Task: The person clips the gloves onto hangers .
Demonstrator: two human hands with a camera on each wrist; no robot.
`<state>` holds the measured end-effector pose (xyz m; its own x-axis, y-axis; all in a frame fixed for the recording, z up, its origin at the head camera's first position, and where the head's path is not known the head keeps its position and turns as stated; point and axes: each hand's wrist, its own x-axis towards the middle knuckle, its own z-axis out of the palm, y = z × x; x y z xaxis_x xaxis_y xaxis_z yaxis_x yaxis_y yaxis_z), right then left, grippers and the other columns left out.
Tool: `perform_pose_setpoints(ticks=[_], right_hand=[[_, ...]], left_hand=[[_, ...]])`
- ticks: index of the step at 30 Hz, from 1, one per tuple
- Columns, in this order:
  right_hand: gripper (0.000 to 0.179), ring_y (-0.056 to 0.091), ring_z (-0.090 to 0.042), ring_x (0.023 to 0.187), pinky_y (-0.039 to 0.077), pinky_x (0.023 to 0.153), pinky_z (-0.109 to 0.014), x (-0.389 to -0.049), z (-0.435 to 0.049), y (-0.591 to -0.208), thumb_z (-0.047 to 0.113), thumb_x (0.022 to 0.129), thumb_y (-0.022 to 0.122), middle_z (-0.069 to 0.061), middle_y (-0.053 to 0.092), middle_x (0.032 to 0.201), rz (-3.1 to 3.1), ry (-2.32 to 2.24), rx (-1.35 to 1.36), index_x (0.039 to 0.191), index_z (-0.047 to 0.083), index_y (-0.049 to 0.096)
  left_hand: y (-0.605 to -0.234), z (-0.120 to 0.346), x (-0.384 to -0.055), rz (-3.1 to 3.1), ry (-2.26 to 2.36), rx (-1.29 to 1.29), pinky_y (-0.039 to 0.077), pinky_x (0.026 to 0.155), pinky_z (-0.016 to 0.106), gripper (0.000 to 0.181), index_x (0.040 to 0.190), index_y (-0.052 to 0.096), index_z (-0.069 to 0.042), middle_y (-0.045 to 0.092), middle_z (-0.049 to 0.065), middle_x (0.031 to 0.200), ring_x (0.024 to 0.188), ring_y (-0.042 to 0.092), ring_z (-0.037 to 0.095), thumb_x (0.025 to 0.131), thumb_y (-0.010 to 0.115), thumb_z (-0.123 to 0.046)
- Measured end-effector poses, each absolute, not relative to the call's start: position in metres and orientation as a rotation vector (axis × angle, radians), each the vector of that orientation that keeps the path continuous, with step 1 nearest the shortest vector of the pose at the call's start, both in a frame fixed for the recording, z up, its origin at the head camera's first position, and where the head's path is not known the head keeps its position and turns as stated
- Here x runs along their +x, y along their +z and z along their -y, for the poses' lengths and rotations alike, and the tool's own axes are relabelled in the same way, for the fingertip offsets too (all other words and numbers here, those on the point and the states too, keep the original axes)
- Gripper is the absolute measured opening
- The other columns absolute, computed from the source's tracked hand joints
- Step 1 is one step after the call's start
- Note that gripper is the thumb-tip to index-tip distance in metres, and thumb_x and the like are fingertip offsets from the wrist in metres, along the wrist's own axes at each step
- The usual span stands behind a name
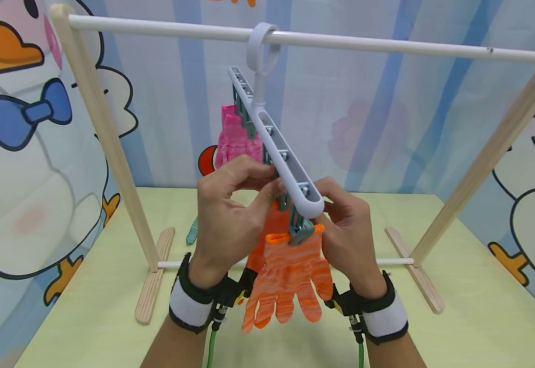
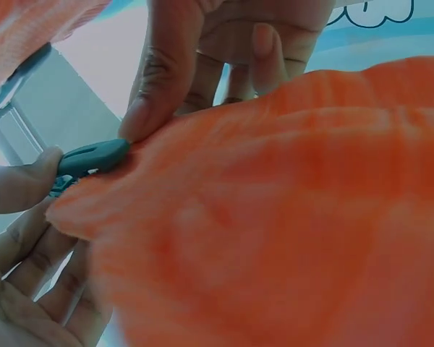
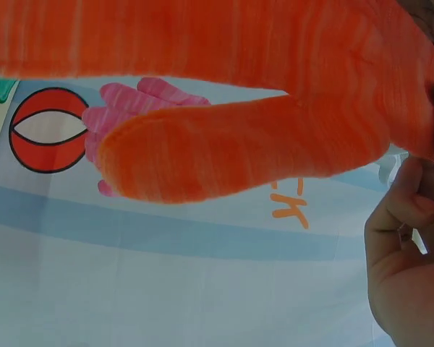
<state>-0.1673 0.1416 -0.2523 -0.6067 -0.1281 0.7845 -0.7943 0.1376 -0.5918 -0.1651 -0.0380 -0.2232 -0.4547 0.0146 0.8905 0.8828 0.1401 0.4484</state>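
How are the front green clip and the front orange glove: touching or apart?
Touching: the head view shows the front green clip clamped over the top edge of the front orange glove.

Head view fwd/down, wrist views close; head/R share pink glove (image 1: pixel 236 145).

The front glove (image 1: pixel 295 268) and middle glove (image 1: pixel 274 225) are showing orange with paler streaks, while the rear glove (image 1: pixel 237 143) is showing streaky pink. The clips (image 1: pixel 302 236) are looking grey-green, the clip hanger (image 1: pixel 311 205) pale grey-blue. The backdrop (image 1: pixel 191 102) is bearing blue stripes; the tabletop (image 1: pixel 479 322) is showing pale yellow.
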Motion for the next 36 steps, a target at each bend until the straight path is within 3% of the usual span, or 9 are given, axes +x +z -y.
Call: perform_pose_setpoints(ticks=[3, 5, 11, 17, 21, 26, 28, 32, 36], right_hand=[[0.006, 0.058, -0.016, 0.091, 0.058, 0.085, -0.024, -0.168, -0.14, -0.251, -0.01, 0.092, 0.065, 0.003, 0.064, 0.093, 1.8, 1.559, 0.881, 0.097, -0.007, 0.067], [0.005, 0.058, -0.017, 0.091, 0.058, 0.083, -0.024, -0.168, -0.14, -0.25, -0.003, 0.095, 0.067, 0.001, 0.066, 0.093, 1.771, 1.597, 0.886, 0.097, -0.007, 0.067], [0.024, 0.06, -0.018, 0.092, 0.059, 0.084, -0.026, -0.167, -0.138, -0.248, 0.021, 0.095, 0.072, -0.001, 0.068, 0.094, 1.726, 1.658, 0.9, 0.098, -0.003, 0.07], [0.006, 0.06, -0.016, 0.088, 0.057, 0.081, -0.024, -0.17, -0.143, -0.249, 0.011, 0.095, 0.071, 0.002, 0.068, 0.094, 1.705, 1.694, 0.92, 0.1, 0.008, 0.073], [0.016, 0.063, -0.013, 0.086, 0.057, 0.08, -0.023, -0.172, -0.147, -0.25, 0.005, 0.094, 0.071, 0.003, 0.07, 0.097, 1.671, 1.789, 0.938, 0.105, 0.016, 0.076], [0.02, 0.069, -0.014, 0.101, 0.061, 0.089, -0.026, -0.172, -0.153, -0.25, 0.01, 0.095, 0.071, 0.004, 0.074, 0.107, 1.733, 1.801, 0.899, 0.113, 0.016, 0.076], [0.019, 0.069, -0.014, 0.1, 0.061, 0.084, -0.025, -0.171, -0.156, -0.249, 0.013, 0.097, 0.069, 0.003, 0.074, 0.108, 1.78, 1.769, 0.868, 0.115, 0.012, 0.075], [0.023, 0.056, -0.013, 0.074, 0.047, 0.062, -0.019, -0.171, -0.163, -0.248, 0.019, 0.104, 0.061, 0.001, 0.07, 0.098, 1.886, 1.697, 0.783, 0.115, 0.003, 0.073], [0.025, 0.055, -0.018, 0.076, 0.037, 0.056, -0.025, -0.174, -0.172, -0.25, 0.021, 0.106, 0.057, 0.001, 0.069, 0.091, 2.008, 1.63, 0.669, 0.112, 0.001, 0.072]], left_hand=[[-0.222, 0.037, -0.166, 1.644, -1.41, -0.889, 0.063, 0.082, 0.03, 0.016, 0.102, 0.073, 0.007, 0.075, 0.016, 0.089, 0.084, 0.076, 0.022, 0.087, 0.077, 0.003], [-0.222, 0.037, -0.166, 1.641, -1.41, -0.892, 0.063, 0.081, 0.03, 0.015, 0.101, 0.073, 0.007, 0.075, 0.016, 0.089, 0.084, 0.076, 0.022, 0.087, 0.076, 0.003], [-0.222, 0.036, -0.167, 1.643, -1.411, -0.891, 0.063, 0.081, 0.03, 0.015, 0.101, 0.073, 0.007, 0.076, 0.017, 0.09, 0.083, 0.076, 0.022, 0.087, 0.076, 0.003], [-0.221, 0.035, -0.165, 1.655, -1.443, -0.93, 0.063, 0.081, 0.03, 0.019, 0.103, 0.072, 0.007, 0.075, 0.017, 0.091, 0.083, 0.076, 0.021, 0.085, 0.077, 0.005], [-0.22, 0.036, -0.165, 1.672, -1.45, -0.966, 0.063, 0.08, 0.031, 0.024, 0.105, 0.071, 0.006, 0.075, 0.016, 0.092, 0.083, 0.075, 0.02, 0.083, 0.08, 0.004], [-0.22, 0.038, -0.167, 1.695, -1.454, -0.97, 0.063, 0.076, 0.03, 0.027, 0.104, 0.07, 0.005, 0.075, 0.015, 0.091, 0.085, 0.073, 0.018, 0.081, 0.082, 0.003], [-0.22, 0.04, -0.167, 1.714, -1.458, -0.963, 0.063, 0.075, 0.03, 0.029, 0.106, 0.07, 0.004, 0.074, 0.014, 0.092, 0.087, 0.072, 0.017, 0.081, 0.083, 0.001], [-0.22, 0.043, -0.164, 1.767, -1.449, -0.946, 0.063, 0.075, 0.029, 0.033, 0.111, 0.07, 0.001, 0.074, 0.01, 0.097, 0.09, 0.071, 0.014, 0.081, 0.085, -0.003], [-0.221, 0.047, -0.162, 1.813, -1.431, -0.931, 0.063, 0.076, 0.029, 0.037, 0.114, 0.07, -0.001, 0.073, 0.007, 0.099, 0.092, 0.069, 0.012, 0.081, 0.085, -0.005]])
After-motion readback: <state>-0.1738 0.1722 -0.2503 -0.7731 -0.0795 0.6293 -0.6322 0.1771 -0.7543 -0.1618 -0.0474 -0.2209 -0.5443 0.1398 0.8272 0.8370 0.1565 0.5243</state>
